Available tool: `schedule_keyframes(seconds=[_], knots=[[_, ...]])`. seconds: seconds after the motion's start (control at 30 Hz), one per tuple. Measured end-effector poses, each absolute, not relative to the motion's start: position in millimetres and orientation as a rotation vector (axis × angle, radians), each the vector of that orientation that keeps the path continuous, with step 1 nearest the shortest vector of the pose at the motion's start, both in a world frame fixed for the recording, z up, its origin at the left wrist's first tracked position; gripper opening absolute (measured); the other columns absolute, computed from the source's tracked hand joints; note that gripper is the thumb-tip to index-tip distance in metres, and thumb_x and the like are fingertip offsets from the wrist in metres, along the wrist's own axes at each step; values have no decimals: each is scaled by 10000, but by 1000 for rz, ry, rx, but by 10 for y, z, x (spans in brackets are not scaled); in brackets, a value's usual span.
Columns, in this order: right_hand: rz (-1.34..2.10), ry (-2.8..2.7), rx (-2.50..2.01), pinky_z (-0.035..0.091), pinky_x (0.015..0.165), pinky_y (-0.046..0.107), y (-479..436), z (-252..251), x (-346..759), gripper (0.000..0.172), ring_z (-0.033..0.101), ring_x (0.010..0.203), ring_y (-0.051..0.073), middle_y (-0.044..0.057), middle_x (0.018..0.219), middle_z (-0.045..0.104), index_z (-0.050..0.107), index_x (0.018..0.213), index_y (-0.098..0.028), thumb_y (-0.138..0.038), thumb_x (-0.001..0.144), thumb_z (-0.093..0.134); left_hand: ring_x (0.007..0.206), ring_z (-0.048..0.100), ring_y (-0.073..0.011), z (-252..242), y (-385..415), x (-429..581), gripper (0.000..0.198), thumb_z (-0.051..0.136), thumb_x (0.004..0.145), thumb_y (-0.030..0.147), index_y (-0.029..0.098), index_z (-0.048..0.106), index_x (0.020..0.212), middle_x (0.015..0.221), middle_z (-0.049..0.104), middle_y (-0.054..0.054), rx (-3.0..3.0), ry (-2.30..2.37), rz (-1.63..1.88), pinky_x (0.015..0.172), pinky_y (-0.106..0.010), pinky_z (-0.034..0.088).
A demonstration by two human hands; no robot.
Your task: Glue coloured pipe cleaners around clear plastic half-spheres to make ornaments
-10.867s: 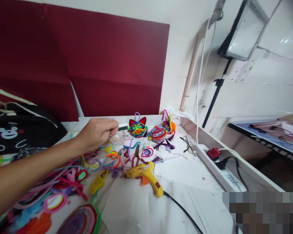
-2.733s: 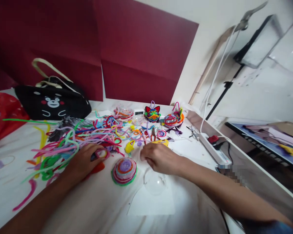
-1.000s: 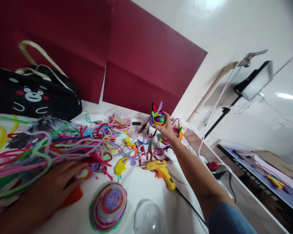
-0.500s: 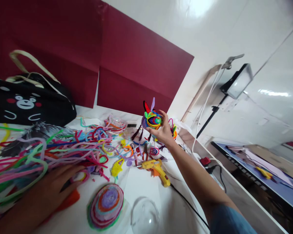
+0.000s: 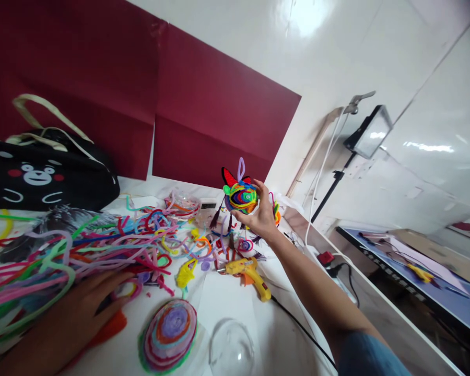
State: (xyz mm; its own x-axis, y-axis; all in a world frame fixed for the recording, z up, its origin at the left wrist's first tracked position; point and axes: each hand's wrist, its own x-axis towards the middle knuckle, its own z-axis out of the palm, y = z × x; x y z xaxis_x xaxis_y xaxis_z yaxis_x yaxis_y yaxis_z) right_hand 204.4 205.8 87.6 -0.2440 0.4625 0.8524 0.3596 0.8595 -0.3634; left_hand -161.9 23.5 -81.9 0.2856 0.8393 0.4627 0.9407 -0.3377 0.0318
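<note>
My right hand (image 5: 261, 214) is stretched out above the far part of the white table (image 5: 235, 308), holding up a colourful pipe-cleaner ball with red cat ears and a purple loop (image 5: 238, 194). Dark tassels hang under it. My left hand (image 5: 68, 318) lies flat, palm down, on the near edge of a big heap of coloured pipe cleaners (image 5: 82, 245), over an orange piece. In front of me lie a round disc of coiled pipe cleaners (image 5: 169, 335) and a clear plastic half-sphere (image 5: 232, 349).
A yellow glue gun (image 5: 247, 271) with a black cord lies mid-table, pliers behind it. A black bear-face bag (image 5: 43, 175) stands at the back left against dark red panels. At the right are a power strip (image 5: 331, 261) and a lamp on a stand (image 5: 366, 137).
My right hand has lifted the cat-eared ball off the table's far end and drawn it a little nearer and higher. My left hand stays on the pipe cleaners.
</note>
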Motion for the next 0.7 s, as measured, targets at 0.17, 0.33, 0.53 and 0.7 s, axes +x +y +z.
schedule_keyframes(seconds=[0.17, 0.33, 0.53, 0.7], knots=[[59, -1842, -619, 426, 1062, 521, 2024, 895, 2063, 915, 533, 1195, 321, 127, 1311, 513, 373, 1399, -229, -511, 653, 821, 1172, 622, -247, -793, 157, -1495, 401, 455, 919, 164, 387, 781, 987, 1225, 721, 24, -2202, -1630, -621, 1077, -421, 418], [36, -1824, -607, 439, 1053, 495, 2041, 870, 2088, 900, 530, 1199, 310, 131, 1334, 495, 369, 1401, -229, -488, 667, 820, 1178, 624, -231, -809, 180, -1532, 438, 436, 923, 149, 422, 769, 1000, 1221, 722, 37, -2197, -1623, -633, 1073, -393, 425], [37, -1812, -593, 438, 1051, 506, 2075, 851, 2099, 897, 536, 1185, 313, 118, 1323, 506, 384, 1395, -245, -476, 652, 830, 1146, 642, -248, -810, 201, -1581, 374, 470, 917, 184, 372, 768, 1043, 1210, 729, 8, -2201, -1615, -511, 1041, -407, 455], [36, -1806, -610, 447, 1042, 525, 2103, 824, 2109, 859, 539, 1177, 310, 97, 1333, 511, 385, 1391, -293, -471, 669, 815, 1134, 643, -238, -856, 174, -1569, 413, 441, 919, 103, 303, 782, 1043, 1177, 745, -10, -2148, -1520, -511, 1067, -368, 426]])
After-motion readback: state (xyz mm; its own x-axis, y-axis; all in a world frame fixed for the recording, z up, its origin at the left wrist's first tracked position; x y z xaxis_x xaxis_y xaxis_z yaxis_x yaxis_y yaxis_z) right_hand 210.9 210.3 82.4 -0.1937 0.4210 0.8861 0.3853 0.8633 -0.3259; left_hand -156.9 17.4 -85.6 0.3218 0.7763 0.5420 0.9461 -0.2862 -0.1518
